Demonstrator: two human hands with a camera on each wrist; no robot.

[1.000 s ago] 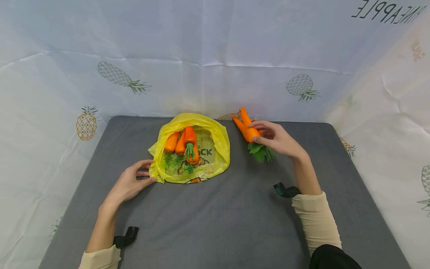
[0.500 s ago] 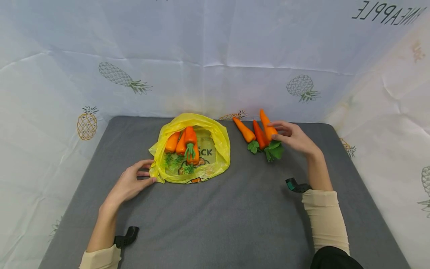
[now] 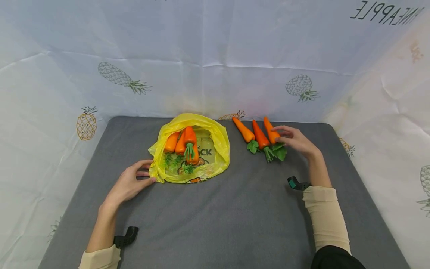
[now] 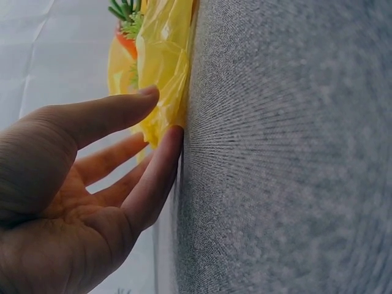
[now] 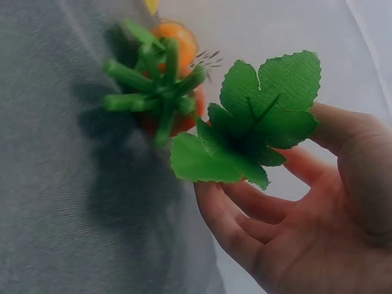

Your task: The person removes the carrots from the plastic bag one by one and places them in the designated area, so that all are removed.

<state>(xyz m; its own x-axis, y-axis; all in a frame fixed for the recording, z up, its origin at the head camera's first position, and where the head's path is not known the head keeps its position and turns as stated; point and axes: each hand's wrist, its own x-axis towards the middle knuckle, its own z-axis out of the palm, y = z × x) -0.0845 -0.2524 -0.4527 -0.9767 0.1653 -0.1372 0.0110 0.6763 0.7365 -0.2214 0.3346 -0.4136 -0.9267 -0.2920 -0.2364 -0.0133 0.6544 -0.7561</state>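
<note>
By left hand (image 3: 130,182), thumb and fingers bent and slightly apart, yellow plastic bag (image 3: 222,147) was held at its left edge; judged light, limp, slippery, best gripped by gathered rim; bagged carrots (image 3: 190,135) were overlapped, count uncertain; orange carrot (image 3: 244,130) and red-orange carrot (image 3: 260,135) were left ungripped; rightmost carrot (image 3: 270,127) was pinched near its top by right hand (image 3: 298,140), judged light, stiff; fingertip contact was hidden by green leaves (image 5: 269,92) in right wrist view.
</note>
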